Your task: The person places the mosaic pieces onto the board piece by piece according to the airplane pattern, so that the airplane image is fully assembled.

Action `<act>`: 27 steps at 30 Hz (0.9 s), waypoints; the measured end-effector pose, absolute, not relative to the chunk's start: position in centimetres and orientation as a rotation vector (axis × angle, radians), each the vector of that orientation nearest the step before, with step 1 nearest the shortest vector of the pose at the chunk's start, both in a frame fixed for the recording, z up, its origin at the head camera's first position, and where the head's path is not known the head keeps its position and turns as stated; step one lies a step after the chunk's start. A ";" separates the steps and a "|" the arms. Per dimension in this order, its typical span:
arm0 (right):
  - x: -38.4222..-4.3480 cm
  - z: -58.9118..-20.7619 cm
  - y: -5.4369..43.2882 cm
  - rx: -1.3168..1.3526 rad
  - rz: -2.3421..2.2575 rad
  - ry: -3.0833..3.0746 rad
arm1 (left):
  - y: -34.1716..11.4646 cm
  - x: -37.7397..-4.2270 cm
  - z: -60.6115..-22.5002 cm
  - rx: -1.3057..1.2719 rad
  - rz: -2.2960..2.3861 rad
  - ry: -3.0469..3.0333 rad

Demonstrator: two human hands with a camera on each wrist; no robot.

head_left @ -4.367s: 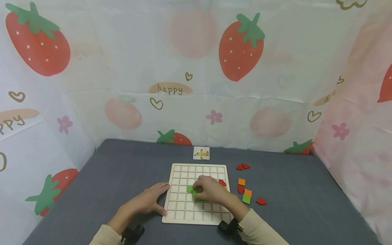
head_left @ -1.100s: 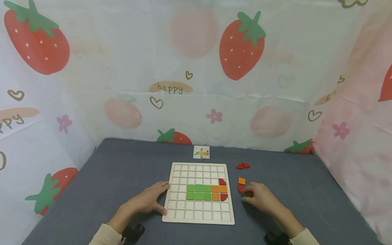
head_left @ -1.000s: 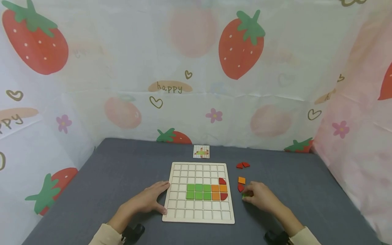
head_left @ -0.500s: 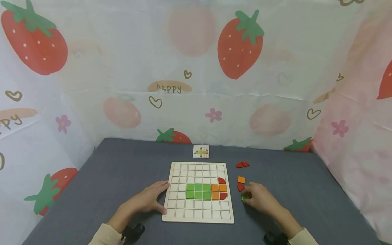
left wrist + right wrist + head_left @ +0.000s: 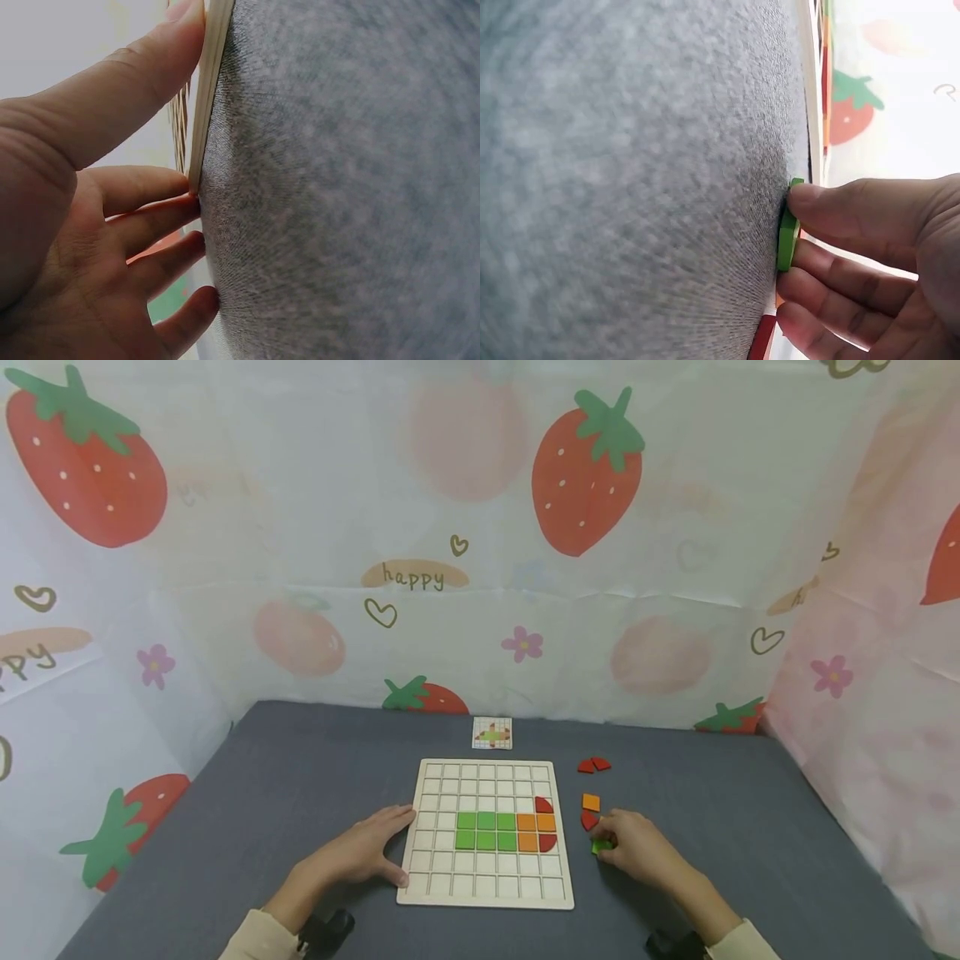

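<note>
A pale wooden grid board (image 5: 486, 887) lies on the dark grey table, holding a block of several green square tiles (image 5: 487, 830), three orange squares (image 5: 528, 841) and two red quarter-round tiles (image 5: 547, 842). My left hand (image 5: 356, 847) rests at the board's left edge, fingers spread. In the left wrist view its thumb (image 5: 142, 82) touches the rim, with the index fingertip right at it. To the right of the board, my right hand (image 5: 639, 847) pinches a green square tile (image 5: 789, 234) between thumb and fingers, close over the cloth.
Beyond the right hand lie a red quarter-round piece (image 5: 589, 820), a loose orange square (image 5: 591, 802) and two more red quarter-rounds (image 5: 594, 765). A small pattern card (image 5: 492, 733) lies behind the board. A strawberry-print curtain (image 5: 450, 635) hangs around the table.
My right hand has left the green tiles on the board and moved right to the loose pieces. In the last second it has stayed there with the green tile. The left hand keeps its place.
</note>
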State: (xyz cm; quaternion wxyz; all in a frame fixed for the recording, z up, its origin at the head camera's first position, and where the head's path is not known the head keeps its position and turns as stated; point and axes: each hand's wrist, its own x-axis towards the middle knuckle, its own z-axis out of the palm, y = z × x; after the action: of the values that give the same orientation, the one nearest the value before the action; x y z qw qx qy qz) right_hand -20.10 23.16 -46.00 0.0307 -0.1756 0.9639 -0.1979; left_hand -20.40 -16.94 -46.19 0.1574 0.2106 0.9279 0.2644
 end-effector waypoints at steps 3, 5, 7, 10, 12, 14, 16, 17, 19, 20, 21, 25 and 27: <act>-20.1 -45.9 23.3 -0.554 -0.628 2.947 | -16.9 -20.4 -46.2 0.603 0.760 2.656; -20.2 -45.8 23.4 -0.555 -0.647 2.937 | -16.9 -20.3 -46.1 0.600 0.764 2.657; -20.3 -45.7 23.5 -0.537 -0.663 2.932 | -16.9 -20.3 -46.1 0.601 0.769 2.659; -20.4 -45.7 23.5 -0.517 -0.683 2.933 | -16.9 -20.4 -46.2 0.596 0.772 2.656; -20.4 -45.7 23.5 -0.500 -0.697 2.930 | -17.0 -20.4 -46.2 0.597 0.769 2.654; -20.3 -45.7 23.4 -0.488 -0.712 2.931 | -16.9 -20.5 -46.3 0.596 0.761 2.651; -20.3 -45.6 23.3 -0.456 -0.739 2.925 | -16.9 -20.5 -46.3 0.591 0.757 2.652; -20.3 -45.6 23.2 -0.443 -0.750 2.924 | -16.9 -20.5 -46.3 0.590 0.755 2.653; -20.3 -45.5 23.0 -0.422 -0.760 2.927 | -16.9 -20.5 -46.4 0.584 0.755 2.653; -20.3 -45.5 23.0 -0.413 -0.764 2.928 | -16.9 -20.5 -46.4 0.580 0.759 2.650; -20.4 -45.5 22.8 -0.403 -0.768 2.928 | -16.9 -20.5 -46.4 0.580 0.756 2.651; -20.6 -45.3 22.3 -0.393 -0.763 2.941 | -16.9 -20.6 -46.4 0.593 0.748 2.646; -20.7 -45.0 21.9 -0.398 -0.769 2.945 | -17.0 -20.6 -46.4 0.594 0.739 2.648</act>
State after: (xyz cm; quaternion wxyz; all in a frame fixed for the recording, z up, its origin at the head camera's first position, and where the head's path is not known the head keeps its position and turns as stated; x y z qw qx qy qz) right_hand -20.71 21.93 -45.04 0.0358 -0.1297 0.9588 -0.2503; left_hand -20.56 -17.02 -46.35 0.1637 0.2083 0.9288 0.2592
